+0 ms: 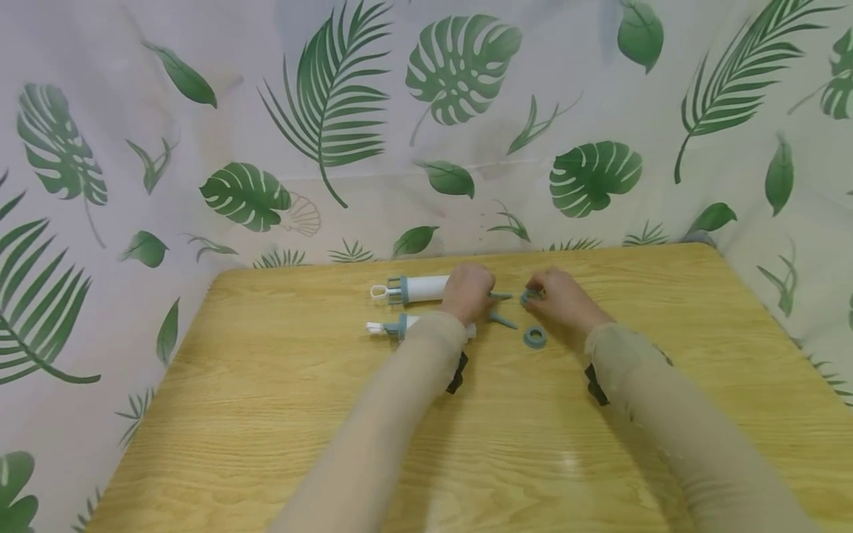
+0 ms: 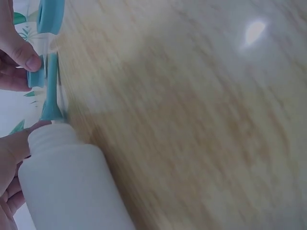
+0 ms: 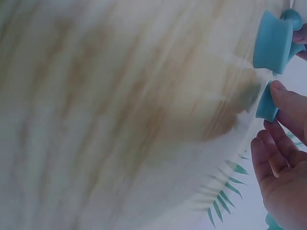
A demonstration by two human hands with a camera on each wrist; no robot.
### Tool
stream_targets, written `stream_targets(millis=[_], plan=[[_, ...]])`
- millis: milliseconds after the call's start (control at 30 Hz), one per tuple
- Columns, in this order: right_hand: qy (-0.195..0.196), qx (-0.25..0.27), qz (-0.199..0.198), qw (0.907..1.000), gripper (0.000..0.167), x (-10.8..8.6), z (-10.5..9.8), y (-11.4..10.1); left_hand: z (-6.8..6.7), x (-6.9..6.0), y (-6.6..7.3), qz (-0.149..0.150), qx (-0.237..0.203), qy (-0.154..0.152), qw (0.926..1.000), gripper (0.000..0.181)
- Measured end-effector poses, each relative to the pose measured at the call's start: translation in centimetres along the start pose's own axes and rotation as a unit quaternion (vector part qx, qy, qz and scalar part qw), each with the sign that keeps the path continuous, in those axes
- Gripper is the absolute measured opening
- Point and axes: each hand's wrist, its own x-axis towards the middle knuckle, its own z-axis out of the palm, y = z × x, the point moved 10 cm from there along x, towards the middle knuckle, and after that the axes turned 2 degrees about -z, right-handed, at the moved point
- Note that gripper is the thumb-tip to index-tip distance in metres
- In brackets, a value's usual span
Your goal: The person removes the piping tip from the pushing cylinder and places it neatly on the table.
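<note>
Two white syringe-like tubes with blue-green collars and white plunger ends lie side by side: the far tube [image 1: 426,288] and the near tube [image 1: 412,321], whose threaded neck [image 2: 53,136] shows in the left wrist view. My left hand [image 1: 469,291] is over the far tube's right end, and its fingertips pinch the wide end of a blue-green nozzle [image 1: 502,295]. A second nozzle [image 1: 504,321] lies by the near tube's neck. Between thumb and fingers, my right hand [image 1: 563,296] pinches a blue-green ring cap [image 3: 267,101]. Another ring cap [image 1: 534,337] lies on the table nearer me.
The wood-grain table [image 1: 280,414] runs back to a wall covering [image 1: 373,222] printed with green leaves. More leaf-print covering hangs along the left and right sides. Dark straps [image 1: 457,374] show at both wrists.
</note>
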Motion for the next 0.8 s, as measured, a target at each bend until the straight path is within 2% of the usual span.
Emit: stream_targets(millis=[100,200,367,467,533,633,700,800], plan=[[-0.001,-0.005,-0.002,1.0000,0.033,0.0,0.2,0.0,0.3,0.0,0.2,0.000,0.016,-0.003,0.9999,0.025],[-0.003,-0.004,-0.002,1.0000,0.034,0.2,0.3,-0.1,0.4,0.0,0.1,-0.005,0.009,-0.002,0.9999,0.026],[-0.001,-0.004,-0.010,0.9999,0.033,0.2,0.4,-0.5,0.5,-0.1,-0.3,-0.015,-0.013,-0.002,0.9998,0.026],[-0.001,0.005,0.001,1.0000,0.036,0.1,0.2,-0.4,0.2,-0.3,-0.8,-0.024,-0.046,0.002,0.9987,0.027],[-0.001,0.009,0.009,0.9999,0.040,-0.1,0.0,-0.3,-0.5,-0.6,-1.2,-0.027,-0.079,0.008,0.9965,0.030],[-0.001,0.011,0.022,0.9997,0.044,-0.5,-0.5,0.0,-2.2,-1.5,-1.7,-0.019,-0.122,0.032,0.9919,0.033],[0.002,0.004,0.017,0.9998,0.044,-0.8,-1.0,-0.1,-3.6,-2.6,-2.3,-0.011,-0.147,0.054,0.9876,0.033],[0.010,-0.007,0.007,0.9999,0.043,-1.7,-1.6,-0.5,-5.3,-4.8,-3.7,-0.008,-0.186,0.084,0.9789,0.030]])
